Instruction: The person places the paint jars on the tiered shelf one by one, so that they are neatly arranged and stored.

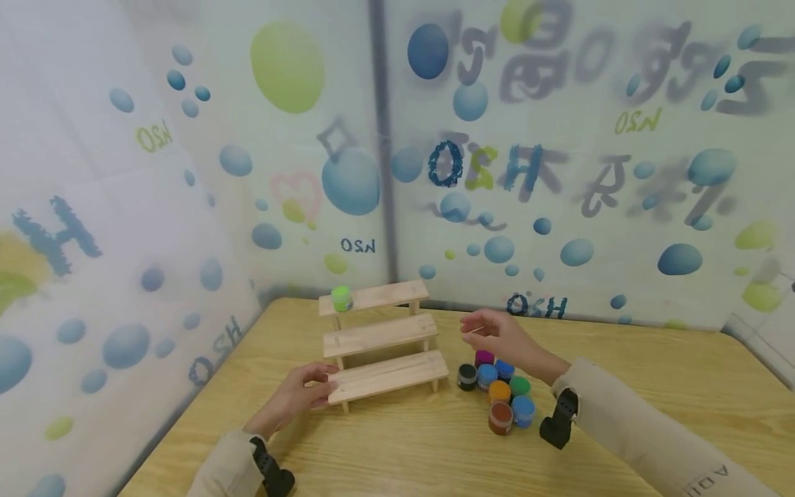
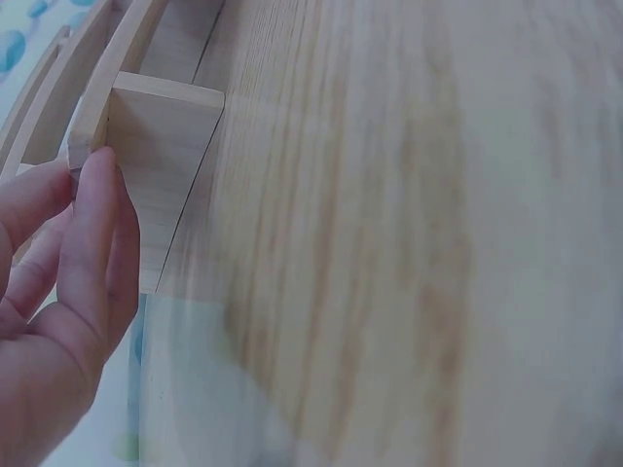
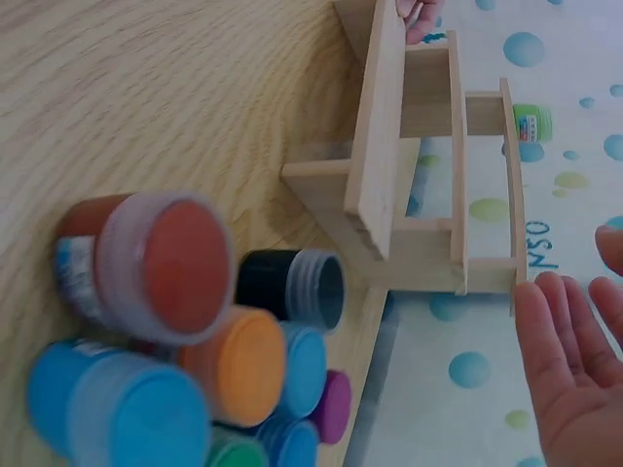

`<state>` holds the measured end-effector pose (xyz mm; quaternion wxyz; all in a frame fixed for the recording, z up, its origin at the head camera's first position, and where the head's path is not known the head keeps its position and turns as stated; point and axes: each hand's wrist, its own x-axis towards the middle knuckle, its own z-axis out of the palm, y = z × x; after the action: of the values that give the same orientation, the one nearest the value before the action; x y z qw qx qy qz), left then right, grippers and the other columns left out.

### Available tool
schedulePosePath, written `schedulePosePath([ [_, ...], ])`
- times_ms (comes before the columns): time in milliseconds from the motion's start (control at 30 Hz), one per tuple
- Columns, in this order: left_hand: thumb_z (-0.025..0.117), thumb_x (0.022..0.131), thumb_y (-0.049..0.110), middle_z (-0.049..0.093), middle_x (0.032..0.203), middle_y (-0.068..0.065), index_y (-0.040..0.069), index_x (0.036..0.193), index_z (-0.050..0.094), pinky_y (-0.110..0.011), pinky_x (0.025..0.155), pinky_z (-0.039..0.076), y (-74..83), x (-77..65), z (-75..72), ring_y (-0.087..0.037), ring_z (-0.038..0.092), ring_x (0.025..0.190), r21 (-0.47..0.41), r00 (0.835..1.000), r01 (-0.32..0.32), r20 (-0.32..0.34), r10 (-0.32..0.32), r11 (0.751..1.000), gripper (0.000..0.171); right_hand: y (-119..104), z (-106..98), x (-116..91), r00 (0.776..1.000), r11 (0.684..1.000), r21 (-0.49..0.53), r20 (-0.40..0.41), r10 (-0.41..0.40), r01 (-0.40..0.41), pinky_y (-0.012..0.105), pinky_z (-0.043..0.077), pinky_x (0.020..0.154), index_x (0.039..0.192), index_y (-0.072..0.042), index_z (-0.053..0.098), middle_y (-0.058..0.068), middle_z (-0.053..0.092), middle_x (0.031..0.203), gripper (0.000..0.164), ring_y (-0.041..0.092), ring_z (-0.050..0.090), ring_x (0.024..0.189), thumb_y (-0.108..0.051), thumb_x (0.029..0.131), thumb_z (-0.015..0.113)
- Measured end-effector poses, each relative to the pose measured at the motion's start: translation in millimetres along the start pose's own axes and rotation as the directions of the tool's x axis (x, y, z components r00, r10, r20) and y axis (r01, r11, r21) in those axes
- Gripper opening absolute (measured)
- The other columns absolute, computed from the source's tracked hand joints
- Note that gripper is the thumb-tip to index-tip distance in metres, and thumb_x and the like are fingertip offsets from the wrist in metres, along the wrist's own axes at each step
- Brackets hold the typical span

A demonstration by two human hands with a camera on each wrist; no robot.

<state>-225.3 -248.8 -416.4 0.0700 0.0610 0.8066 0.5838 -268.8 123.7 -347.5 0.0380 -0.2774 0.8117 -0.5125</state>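
A three-tier wooden display stand (image 1: pixel 388 376) stands on the table, with a light green paint jar (image 1: pixel 341 298) at the left end of its top step. My left hand (image 1: pixel 300 395) pinches the left end of the lowest step; the left wrist view shows its fingertips (image 2: pixel 97 165) at the board's corner. My right hand (image 1: pixel 497 338) hovers right of the stand, above the paint jars, its fingers extended and holding nothing. Below it cluster several lidded jars: black (image 1: pixel 467 377), purple (image 1: pixel 484 357), orange (image 1: pixel 499 392), green (image 1: pixel 520 386), brown (image 1: pixel 500 418) and blue (image 1: pixel 524 411).
The wooden table (image 1: pixel 397 455) runs back to a white curtain (image 1: pixel 559 207) printed with blue and green dots. Another curtain side (image 1: pixel 112 241) borders the table on the left. Both wrists wear black straps (image 1: pixel 562 417).
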Motion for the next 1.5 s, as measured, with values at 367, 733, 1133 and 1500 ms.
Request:
schedulePosePath([
  [367,0.06,0.085,0.011,0.046,0.096,-0.013,-0.008,0.116,0.049,-0.028,0.065,0.051,-1.0,1.3,1.0,-0.015,0.053,0.075,-0.012,1.0,0.019,-0.014,-0.019,1.0,0.038,27,-19,-30,0.995,0.996,-0.046,-0.063,0.072,-0.075,0.026,0.049,0.071,0.113,0.002,0.053,0.019,0.057,0.105,0.035,0.025,0.056,0.09,-0.02,0.087,0.058],
  [733,0.061,0.084,0.01,0.046,0.093,-0.012,-0.009,0.115,0.049,-0.027,0.065,0.051,-0.6,2.5,1.4,-0.015,0.053,0.075,-0.025,1.0,0.018,-0.005,-0.018,1.0,0.038,54,-29,-56,0.989,0.989,-0.095,-0.1,0.106,-0.115,0.019,0.048,0.071,0.111,0.008,0.053,0.016,0.059,0.1,0.036,0.023,0.057,0.087,-0.018,0.086,0.059],
  [1133,0.062,0.083,0.012,0.047,0.094,-0.012,-0.009,0.115,0.05,-0.028,0.067,0.051,-1.9,3.7,0.2,-0.015,0.053,0.078,-0.011,1.0,0.011,-0.001,-0.011,1.0,0.039,73,-28,-72,0.965,0.967,-0.031,-0.083,0.249,-0.252,0.029,0.049,0.074,0.112,0.004,0.053,0.017,0.057,0.106,0.039,0.025,0.055,0.091,-0.022,0.084,0.062],
  [1500,0.061,0.085,0.012,0.045,0.095,-0.013,-0.01,0.116,0.048,-0.027,0.066,0.051,-1.5,4.0,-0.7,-0.015,0.051,0.077,-0.033,1.0,0.019,0.012,-0.019,0.999,0.041,75,-24,-73,0.971,0.97,-0.051,-0.028,0.238,-0.239,0.037,0.047,0.079,0.111,0.004,0.054,0.018,0.056,0.108,0.037,0.027,0.052,0.094,-0.02,0.084,0.062],
])
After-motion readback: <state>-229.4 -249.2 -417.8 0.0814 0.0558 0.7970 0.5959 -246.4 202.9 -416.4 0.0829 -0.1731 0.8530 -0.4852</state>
